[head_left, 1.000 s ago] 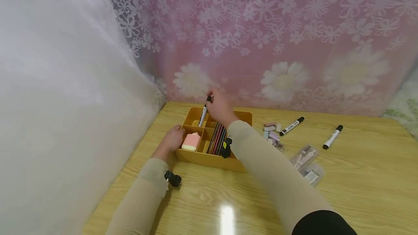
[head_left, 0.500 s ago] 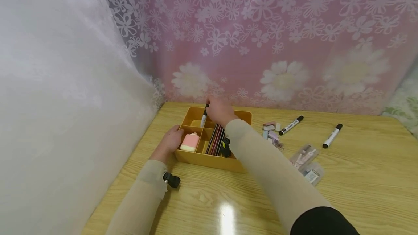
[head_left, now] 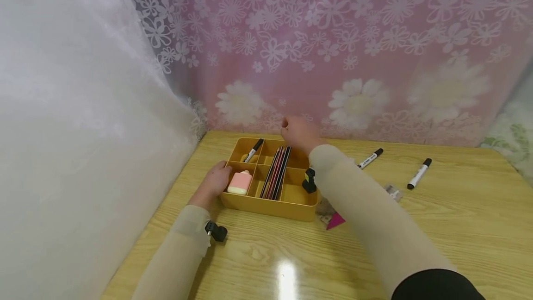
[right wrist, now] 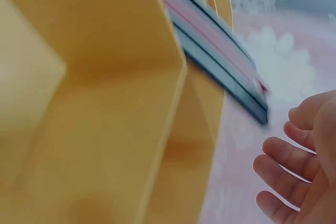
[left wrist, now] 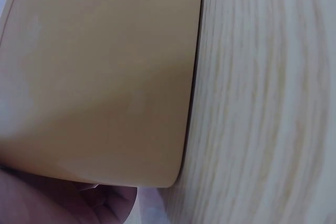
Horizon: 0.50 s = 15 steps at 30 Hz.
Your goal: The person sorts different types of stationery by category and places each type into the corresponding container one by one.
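A yellow divided organizer box (head_left: 266, 210) sits on the table. My left hand (head_left: 217, 178) grips its left side; in the left wrist view, curled fingers (left wrist: 113, 203) show at the box's edge. A black-capped white marker (head_left: 252, 151) leans in the back left compartment. Below it, a pink bottle with a cream base (head_left: 239, 183) lies in the front left one. Several dark and red pencils (head_left: 275, 174) slant across the middle. Over the box's back right part is my right hand (head_left: 300, 132). Its fingers are loosely bent and hold nothing, apart from the pencil ends in the right wrist view.
Two more markers lie to the right, one marker (head_left: 370, 157) partly behind the right sleeve and another marker (head_left: 419, 173) farther out. A clear case (head_left: 393, 192) and a magenta piece (head_left: 335, 221) show beside the right forearm. A pink flowered curtain (head_left: 266, 82) hangs behind the table.
My right hand has lowered the marker into the back left compartment, let go and moved right. Its forearm now covers the small pieces beside the box. The left hand stays on the box.
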Available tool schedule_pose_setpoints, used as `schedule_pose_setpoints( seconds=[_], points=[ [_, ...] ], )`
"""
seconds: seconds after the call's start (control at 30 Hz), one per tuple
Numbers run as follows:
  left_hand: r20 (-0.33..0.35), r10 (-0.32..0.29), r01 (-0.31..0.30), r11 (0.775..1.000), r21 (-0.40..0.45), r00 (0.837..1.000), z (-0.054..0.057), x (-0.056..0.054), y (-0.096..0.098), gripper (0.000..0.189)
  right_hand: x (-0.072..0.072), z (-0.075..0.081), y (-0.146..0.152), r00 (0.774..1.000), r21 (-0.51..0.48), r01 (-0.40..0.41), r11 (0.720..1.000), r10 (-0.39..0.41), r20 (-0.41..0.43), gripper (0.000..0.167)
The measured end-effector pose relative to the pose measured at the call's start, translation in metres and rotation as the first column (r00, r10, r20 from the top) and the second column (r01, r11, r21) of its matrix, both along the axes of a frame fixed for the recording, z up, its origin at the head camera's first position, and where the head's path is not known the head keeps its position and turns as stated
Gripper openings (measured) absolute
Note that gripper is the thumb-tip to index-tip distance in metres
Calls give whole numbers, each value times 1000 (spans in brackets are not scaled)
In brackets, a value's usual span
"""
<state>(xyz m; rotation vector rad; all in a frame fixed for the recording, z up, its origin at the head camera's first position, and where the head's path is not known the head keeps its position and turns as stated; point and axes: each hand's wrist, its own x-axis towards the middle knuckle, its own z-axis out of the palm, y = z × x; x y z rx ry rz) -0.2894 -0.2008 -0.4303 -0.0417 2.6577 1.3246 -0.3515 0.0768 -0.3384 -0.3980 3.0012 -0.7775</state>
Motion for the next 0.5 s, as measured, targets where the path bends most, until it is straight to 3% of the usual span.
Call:
schedule_pose_setpoints(
  seconds=[0.2,0.33,0.5],
  points=[
    [6,6,-6,1000,1,1000,2,0,0,52,3,8,54,999,32,37,999,-37,-24,31],
    [6,12,-12,1000,-10,1000,1,0,0,52,4,1,95,997,65,79,995,-77,-32,31],
    [-11,1,-2,999,-38,1000,1,1,0,53,9,-17,147,995,74,92,993,-95,37,36]
  ],
)
